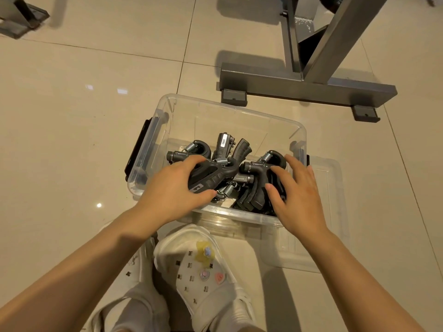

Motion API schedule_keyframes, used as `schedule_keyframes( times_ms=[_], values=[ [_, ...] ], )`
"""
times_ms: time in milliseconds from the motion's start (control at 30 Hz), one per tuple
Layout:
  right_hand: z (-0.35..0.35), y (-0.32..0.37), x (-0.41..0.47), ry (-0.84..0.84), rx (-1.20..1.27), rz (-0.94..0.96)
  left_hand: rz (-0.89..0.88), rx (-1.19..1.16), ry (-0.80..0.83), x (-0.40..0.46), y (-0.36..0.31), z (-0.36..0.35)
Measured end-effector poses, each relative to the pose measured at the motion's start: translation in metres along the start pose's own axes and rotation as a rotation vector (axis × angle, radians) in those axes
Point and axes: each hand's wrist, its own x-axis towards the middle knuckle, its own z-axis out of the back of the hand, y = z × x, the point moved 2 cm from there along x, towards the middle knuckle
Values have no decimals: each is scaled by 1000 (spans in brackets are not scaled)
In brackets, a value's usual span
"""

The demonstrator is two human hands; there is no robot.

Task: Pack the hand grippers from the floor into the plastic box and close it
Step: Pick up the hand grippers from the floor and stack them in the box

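Floor (84, 128): glossy beige tiles, thin dark grout lines, small light reflections. Grey metal stand (309, 86) at upper right: flat base bar on dark rubber feet, angled uprights rising out of view. Second dark metal foot (21, 19) at upper left corner. White perforated clogs (201, 267) with small charms, bottom centre.

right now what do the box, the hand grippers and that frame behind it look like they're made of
Plastic box: clear glossy plastic, since the floor shows through its walls.
Hand grippers: matte black handles, likely plastic or rubber, ribbed; shiny coiled springs look like steel.
Frame: grey square tubing with a dull sheen, probably painted metal.
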Motion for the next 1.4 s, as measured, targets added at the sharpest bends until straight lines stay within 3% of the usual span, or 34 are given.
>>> schedule_keyframes(
  times_ms=[333,500,967,1133,1400],
  values=[
    [-3,3,0,11,-45,-39,51,41,-405,7,7,6],
    [-3,2,0,8,-36,-50,149,282,-195,13,17,-15],
    [-3,0,0,-5,-8,-61,137,280,-111,4,9,-19],
    [-4,0,1,-15,-3,-55,176,295,7,12,7,-19],
    [-3,0,0,-22,13,-47,193,305,9,6,6,-17]
  ],
)
